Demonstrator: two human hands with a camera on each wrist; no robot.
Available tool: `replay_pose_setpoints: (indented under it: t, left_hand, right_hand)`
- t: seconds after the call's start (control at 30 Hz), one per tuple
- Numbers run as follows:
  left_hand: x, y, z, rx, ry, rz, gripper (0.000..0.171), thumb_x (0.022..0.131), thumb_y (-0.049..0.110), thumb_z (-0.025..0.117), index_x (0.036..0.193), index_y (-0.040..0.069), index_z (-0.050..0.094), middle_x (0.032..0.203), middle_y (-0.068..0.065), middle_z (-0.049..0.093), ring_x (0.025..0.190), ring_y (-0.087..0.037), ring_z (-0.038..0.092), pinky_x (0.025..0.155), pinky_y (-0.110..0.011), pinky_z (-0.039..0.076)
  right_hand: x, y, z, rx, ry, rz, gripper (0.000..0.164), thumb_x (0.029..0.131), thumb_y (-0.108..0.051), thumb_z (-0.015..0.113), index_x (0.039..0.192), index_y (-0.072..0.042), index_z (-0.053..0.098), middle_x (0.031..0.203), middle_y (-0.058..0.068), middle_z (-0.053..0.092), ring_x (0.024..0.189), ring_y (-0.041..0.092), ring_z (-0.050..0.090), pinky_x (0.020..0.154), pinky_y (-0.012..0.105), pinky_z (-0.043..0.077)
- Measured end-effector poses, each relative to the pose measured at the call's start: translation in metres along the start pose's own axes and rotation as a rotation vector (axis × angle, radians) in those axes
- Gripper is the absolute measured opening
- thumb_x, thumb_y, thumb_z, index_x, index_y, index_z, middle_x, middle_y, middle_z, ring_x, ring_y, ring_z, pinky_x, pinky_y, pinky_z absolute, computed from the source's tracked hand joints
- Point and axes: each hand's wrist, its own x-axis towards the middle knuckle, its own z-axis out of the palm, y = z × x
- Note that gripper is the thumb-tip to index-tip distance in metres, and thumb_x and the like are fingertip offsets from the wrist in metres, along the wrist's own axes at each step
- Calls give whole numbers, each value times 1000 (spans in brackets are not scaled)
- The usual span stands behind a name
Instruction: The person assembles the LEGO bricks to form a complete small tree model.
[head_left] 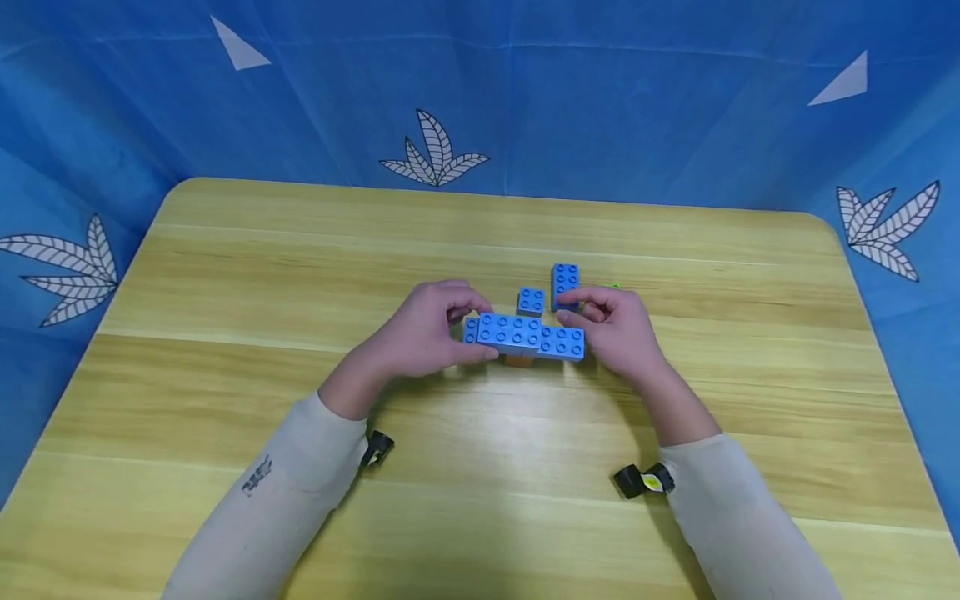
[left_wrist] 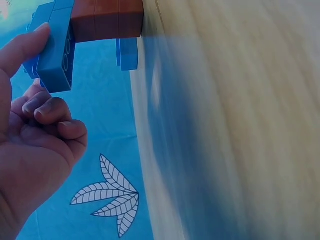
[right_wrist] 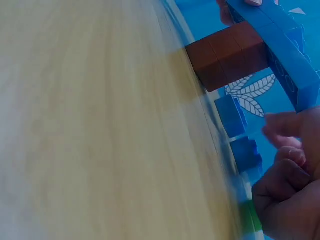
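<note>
A brown column of stacked bricks (right_wrist: 227,55) stands on the table with blue bricks laid across its top in a T shape. My left hand (head_left: 423,329) pinches the upper blue brick (head_left: 510,327), thumb along its near side and fingers behind. Below that brick, more blue bricks (head_left: 564,342) stick out left and right. Beside the right end hovers my right hand (head_left: 618,333), its fingers loosely curled with nothing seen between them. Its index finger overlaps a long blue brick (head_left: 566,273) in the head view. Left of that lies a small square blue brick (head_left: 531,300).
A green piece (right_wrist: 251,217) sits behind the right hand, mostly hidden in the head view. The wooden table (head_left: 480,500) ends at a blue curtain (head_left: 600,108) printed with leaves. Black wrist cameras (head_left: 630,482) hang below both sleeves.
</note>
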Motion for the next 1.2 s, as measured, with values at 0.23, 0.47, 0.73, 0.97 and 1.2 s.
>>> replay_pose_setpoints:
  t: [0.23, 0.47, 0.73, 0.97, 1.2]
  left_hand:
    - [0, 0, -1, -16, -15, -13, 34, 78, 21, 88, 106, 10, 72, 88, 0, 60, 78, -27, 52, 64, -32, 40]
    - [0, -2, 0, -17, -6, -10, 35, 77, 21, 89, 106, 9, 72, 87, -1, 59, 78, -27, 51, 64, -32, 39]
    - [1, -1, 0, -11, 4, -8, 35, 77, 22, 89, 105, 11, 73, 85, -1, 58, 78, -27, 51, 64, -33, 38]
    - [0, 0, -1, -12, 8, -16, 34, 77, 21, 89, 105, 10, 73, 85, -1, 58, 77, -25, 50, 64, -33, 37]
    - [-1, 0, 0, -15, 4, -7, 34, 77, 21, 89, 104, 10, 73, 84, -1, 57, 75, -26, 49, 64, -33, 37]
  right_hand:
    - [7, 3, 7, -35, -48, 18, 29, 90, -15, 77, 117, -6, 73, 62, 5, 32, 60, 24, 33, 62, 32, 31]
    - [14, 1, 10, -102, -51, 5, 40, 89, -17, 78, 127, -6, 68, 65, 5, 36, 61, 23, 37, 66, 31, 35]
    - [21, 0, 12, -140, -16, -45, 44, 85, -14, 82, 125, -6, 69, 69, 6, 35, 66, 24, 38, 68, 35, 31]
    - [22, 1, 13, -148, -61, -81, 39, 87, -12, 79, 123, -5, 69, 65, 6, 36, 63, 25, 38, 70, 36, 34]
    - [22, 0, 17, -195, -75, -72, 38, 90, -17, 76, 127, -7, 68, 63, 7, 40, 61, 25, 41, 62, 35, 32]
